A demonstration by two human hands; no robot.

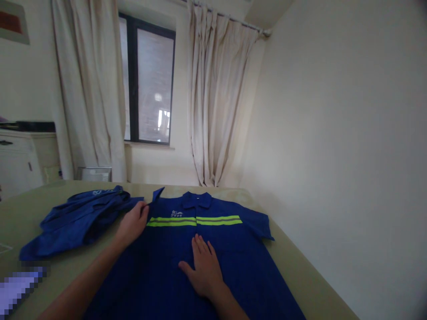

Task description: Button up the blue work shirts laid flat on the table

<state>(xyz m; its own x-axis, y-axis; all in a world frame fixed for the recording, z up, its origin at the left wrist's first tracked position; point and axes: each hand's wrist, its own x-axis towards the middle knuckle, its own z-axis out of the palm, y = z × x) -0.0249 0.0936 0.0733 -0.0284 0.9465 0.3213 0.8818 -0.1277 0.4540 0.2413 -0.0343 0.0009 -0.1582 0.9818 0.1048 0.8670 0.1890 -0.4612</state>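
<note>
A dark blue work shirt (pixel 160 266) with a collar and yellow-green reflective stripes lies spread out, its collar pointing away from me. White lettering sits on its chest, left of the front opening. My left hand (pixel 134 222) is closed on the edge of the shirt's left-side sleeve, and a corner of that cloth sticks up past the fingers. Below the stripe, my right hand (pixel 204 266) rests flat on the front of the shirt with its fingers stretched out. The shirt's lower end runs out of view at the bottom.
Another blue garment (pixel 76 222) lies crumpled to the left on the pale green bed-like surface (pixel 300 271). A pixelated purple-blue patch (pixel 18 289) covers the lower left corner. A white cabinet (pixel 20 153) stands far left. Behind are curtains (pixel 216 89), a window (pixel 155 84) and a wall (pixel 343 133) at right.
</note>
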